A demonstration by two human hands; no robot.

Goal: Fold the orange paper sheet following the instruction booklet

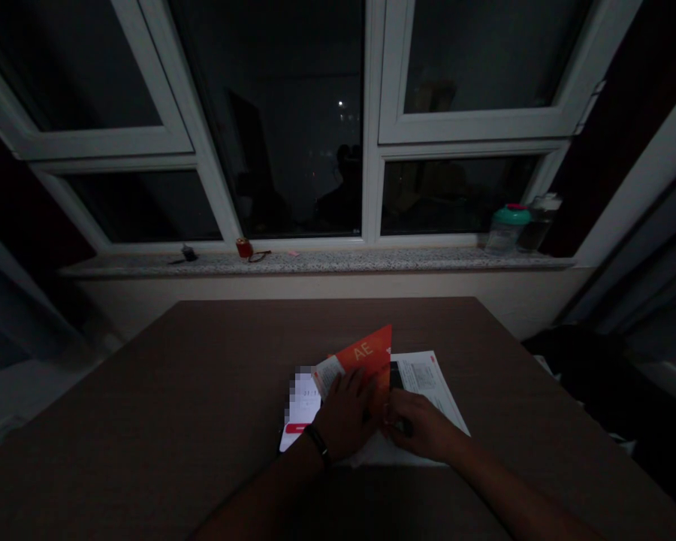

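Dim room, night outside the window point(293, 113), only light comes from a lit phone point(300, 409) lying on the bench point(203, 391).

- Leaflet point(372, 352): orange, "AE" printed on it, near the bench's middle. One corner stands up in a point toward the window, so it's partly folded or lifted. It lies over a white sheet point(431, 379), which sticks out to the right.
- Left hand point(343, 417): palm down, fingers spread flat on the leaflet's lower left. Nothing gripped, just pressing. Black band point(317, 442) on the wrist. Phone is just beside it, partly under the paper edge.
- Right hand point(422, 427): on the leaflet's lower right edge, fingers curled down onto the paper. Too dark to tell whether it pinches the edge or only pushes on it.
- Small dark patch between the hands, above the right fingers. Can't tell what it is.
- Sill point(372, 261): teal-lidded bottle point(507, 229) and a second bottle point(539, 218) at the right, small red thing point(243, 247) and a dark bit point(188, 254) at the left. All well apart from the work.

My read on doing it well: left hand flat as the anchor so the leaflet can't slide on the white sheet. Line up the edges before any hard pressure. Run the right fingers along the fold from the middle outward, one pass. Low light is the main risk, a skewed edge would be easy to miss.
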